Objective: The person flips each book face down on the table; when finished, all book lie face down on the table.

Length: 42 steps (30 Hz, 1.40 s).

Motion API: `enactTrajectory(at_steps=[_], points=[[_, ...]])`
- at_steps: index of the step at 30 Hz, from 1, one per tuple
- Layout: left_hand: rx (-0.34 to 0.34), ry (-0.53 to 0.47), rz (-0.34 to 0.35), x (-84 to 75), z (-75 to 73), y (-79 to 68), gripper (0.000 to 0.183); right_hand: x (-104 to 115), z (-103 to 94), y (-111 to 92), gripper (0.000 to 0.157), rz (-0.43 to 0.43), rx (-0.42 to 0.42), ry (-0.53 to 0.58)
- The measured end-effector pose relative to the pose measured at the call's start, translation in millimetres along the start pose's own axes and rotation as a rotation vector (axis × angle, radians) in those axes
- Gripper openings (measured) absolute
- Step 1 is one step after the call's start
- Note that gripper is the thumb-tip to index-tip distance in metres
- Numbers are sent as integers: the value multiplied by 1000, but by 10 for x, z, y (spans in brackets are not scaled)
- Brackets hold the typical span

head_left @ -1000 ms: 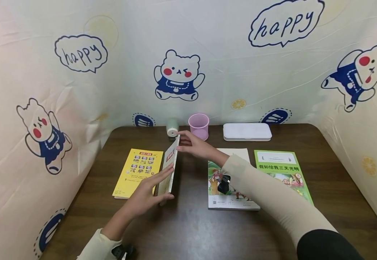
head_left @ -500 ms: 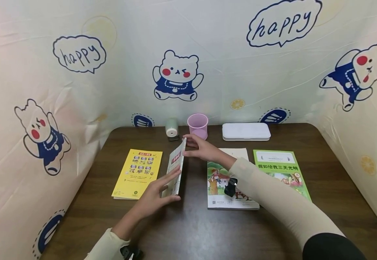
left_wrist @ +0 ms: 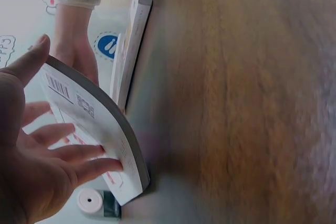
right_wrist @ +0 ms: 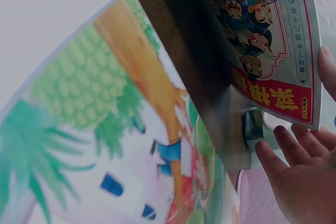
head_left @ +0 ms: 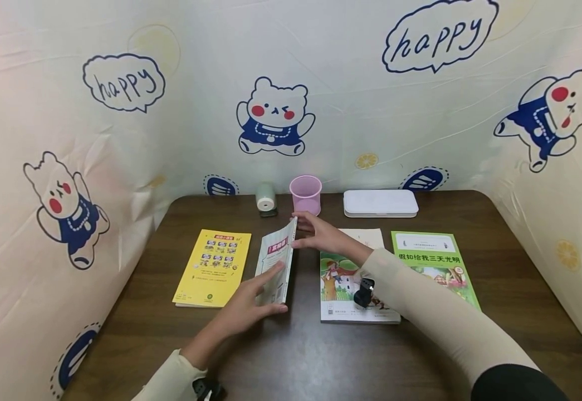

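A thin book [head_left: 272, 257] stands tilted on its edge near the middle of the brown table. Its pale back cover faces left; in the right wrist view its red-bordered front cover [right_wrist: 249, 30] shows cartoon figures. My left hand [head_left: 244, 307] holds it near the lower end, fingers spread on the back cover and thumb at the bottom edge. At the top end my right hand [head_left: 324, 235] grips the book's edge; some fingertips are hidden behind it. In the left wrist view the book [left_wrist: 86, 100] bows slightly.
Left lies a yellow book [head_left: 213, 267]. Right are an illustrated white book [head_left: 338, 295], partly under my right forearm, and a green book [head_left: 433, 253]. Along the back stand a pale green cylindrical object [head_left: 265, 196], a pink cup [head_left: 306, 195] and a white case [head_left: 381, 204]. A printed cloth surrounds the table.
Both hands have moved the book to the right, away from the yellow book. It leans over more, so its back cover shows more widely.
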<state>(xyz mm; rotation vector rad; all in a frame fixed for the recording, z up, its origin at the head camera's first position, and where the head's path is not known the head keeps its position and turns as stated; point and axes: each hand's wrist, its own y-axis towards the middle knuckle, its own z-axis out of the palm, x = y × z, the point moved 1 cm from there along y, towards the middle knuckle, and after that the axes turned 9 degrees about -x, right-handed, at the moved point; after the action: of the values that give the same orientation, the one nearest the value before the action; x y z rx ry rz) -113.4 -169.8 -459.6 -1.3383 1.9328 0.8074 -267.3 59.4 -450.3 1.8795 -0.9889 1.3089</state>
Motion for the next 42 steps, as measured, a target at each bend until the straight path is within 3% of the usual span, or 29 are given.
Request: enactTrajectory(at_steps=[4,11,19,30,42], points=[[10,64,-16,-13,60,30,86,-41,-36,-17,83,-5,8,-37],[41,199,-35,-72,166,82,86,-72,-121,-65,85,2,6,-243],[69,382,20,-79,279,136,84,-143,-185,-59,85,39,27,-430],[84,584,1,-92,377,211,78,-285,-176,61,84,55,73,-573],[109,677,15,-49,399,234,66,-378,-96,122,83,54,104,-664]])
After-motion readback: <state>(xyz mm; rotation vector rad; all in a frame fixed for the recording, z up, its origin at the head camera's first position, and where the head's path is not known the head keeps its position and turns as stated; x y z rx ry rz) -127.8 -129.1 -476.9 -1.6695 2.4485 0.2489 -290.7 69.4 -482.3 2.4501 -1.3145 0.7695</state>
